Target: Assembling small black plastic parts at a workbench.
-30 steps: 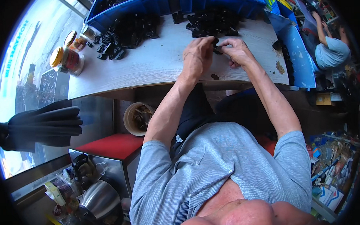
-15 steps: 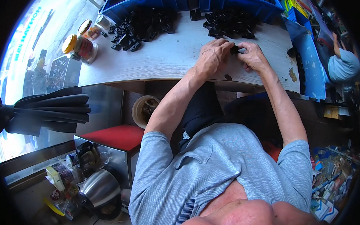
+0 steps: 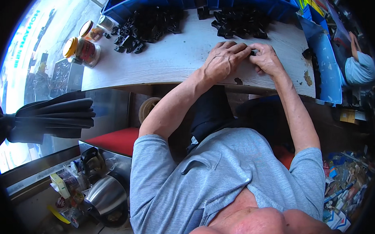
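Observation:
Over the table's near right part, my two hands meet around a small black plastic part [image 3: 253,53], mostly covered by fingers. My left hand [image 3: 225,60] is closed on it from the left, its back turned up. From the other side my right hand [image 3: 266,59] pinches it between thumb and fingers. Just beyond the hands lies a heap of black plastic parts [image 3: 240,23]. A second heap of black parts [image 3: 151,27] spreads farther left, with smaller pieces at its near left edge. One loose black piece [image 3: 203,13] sits between the heaps.
Blue bins [image 3: 158,3] line the table's far edge, and another blue bin [image 3: 324,67] stands at its right. A jar with a yellow lid [image 3: 82,51] is at the table's left. Below left are a steel kettle [image 3: 105,196] and a red-topped cabinet [image 3: 116,142]. Another person [image 3: 359,67] is far right.
My left hand has shifted slightly right, closer to my right hand, and now covers more of the black part. My left elbow has swung outward to the left.

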